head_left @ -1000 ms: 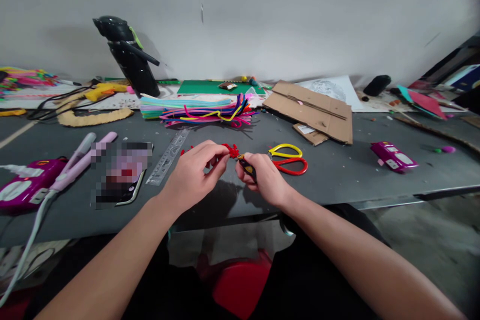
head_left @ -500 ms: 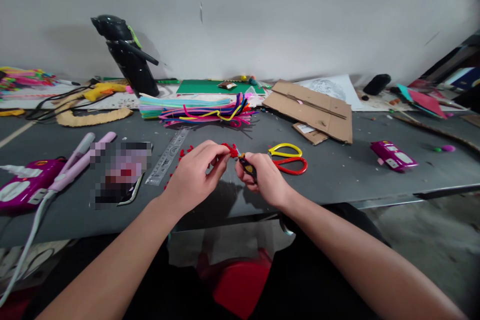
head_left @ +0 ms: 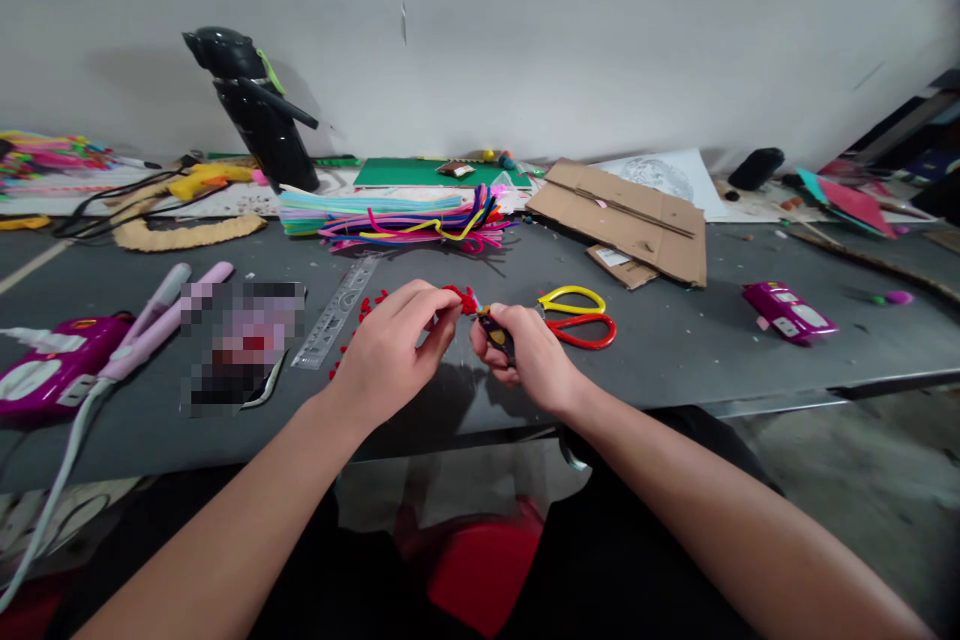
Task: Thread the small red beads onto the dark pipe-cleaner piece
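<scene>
My left hand (head_left: 397,345) is closed in a pinch on a red fuzzy pipe-cleaner piece (head_left: 466,299), whose end sticks out past the fingertips. More red tufts (head_left: 365,306) show on the table behind and beside that hand. Wrapped in my right hand (head_left: 529,345) is a black lighter (head_left: 496,335) with a gold mark, its brass-coloured top pointing at the red piece. A small bluish spot shows between the two; I cannot tell for certain if it is a flame. Scissors (head_left: 581,331) with one yellow and one red handle lie just beyond my right hand, their blades partly hidden.
A clear ruler (head_left: 334,315), a blurred-out phone (head_left: 247,345) and a pink hair straightener (head_left: 161,325) on a purple box (head_left: 64,370) are to the left. Behind lie bundled pipe cleaners (head_left: 412,220) and cardboard (head_left: 622,220). A black flask (head_left: 259,110) stands at the back.
</scene>
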The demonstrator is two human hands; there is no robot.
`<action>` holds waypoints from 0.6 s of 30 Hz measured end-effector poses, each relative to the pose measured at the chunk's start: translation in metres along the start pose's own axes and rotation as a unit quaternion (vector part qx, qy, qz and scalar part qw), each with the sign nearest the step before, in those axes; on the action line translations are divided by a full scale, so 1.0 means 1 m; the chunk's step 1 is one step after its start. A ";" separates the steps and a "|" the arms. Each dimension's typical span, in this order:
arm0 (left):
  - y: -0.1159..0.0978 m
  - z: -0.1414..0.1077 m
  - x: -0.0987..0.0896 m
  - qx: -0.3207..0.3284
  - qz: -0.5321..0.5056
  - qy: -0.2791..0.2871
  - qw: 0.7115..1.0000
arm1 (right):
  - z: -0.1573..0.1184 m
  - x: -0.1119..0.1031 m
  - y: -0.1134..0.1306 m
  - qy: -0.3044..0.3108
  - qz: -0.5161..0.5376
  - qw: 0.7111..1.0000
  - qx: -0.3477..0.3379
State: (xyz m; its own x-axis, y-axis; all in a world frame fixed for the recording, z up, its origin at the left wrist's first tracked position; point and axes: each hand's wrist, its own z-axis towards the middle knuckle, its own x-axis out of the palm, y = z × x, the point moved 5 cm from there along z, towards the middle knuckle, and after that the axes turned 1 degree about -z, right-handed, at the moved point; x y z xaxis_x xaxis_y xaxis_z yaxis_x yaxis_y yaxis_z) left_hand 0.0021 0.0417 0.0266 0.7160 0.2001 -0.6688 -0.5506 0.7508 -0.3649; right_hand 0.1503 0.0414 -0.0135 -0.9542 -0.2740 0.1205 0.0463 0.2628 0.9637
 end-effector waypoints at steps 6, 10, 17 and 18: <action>0.001 0.001 0.001 -0.028 -0.032 0.011 0.999 | 0.000 -0.002 0.002 0.001 0.011 1.000 0.002; 0.010 0.003 0.003 -0.174 -0.170 0.031 0.969 | -0.001 -0.005 0.006 0.003 0.005 1.000 -0.014; 0.014 0.000 0.017 -0.295 -0.426 0.099 0.849 | -0.004 -0.002 0.006 0.047 0.009 0.999 -0.019; 0.013 -0.001 0.019 -0.302 -0.449 0.104 0.835 | -0.005 -0.001 0.006 0.055 0.010 0.998 -0.022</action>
State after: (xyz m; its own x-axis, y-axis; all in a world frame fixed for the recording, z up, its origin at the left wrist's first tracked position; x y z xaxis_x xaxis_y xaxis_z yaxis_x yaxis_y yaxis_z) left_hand 0.0078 0.0550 0.0087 0.9006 -0.4338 -0.0255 0.0068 0.0728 -0.9973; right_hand 0.1528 0.0387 -0.0066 -0.9146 -0.3699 0.1631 0.0802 0.2294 0.9700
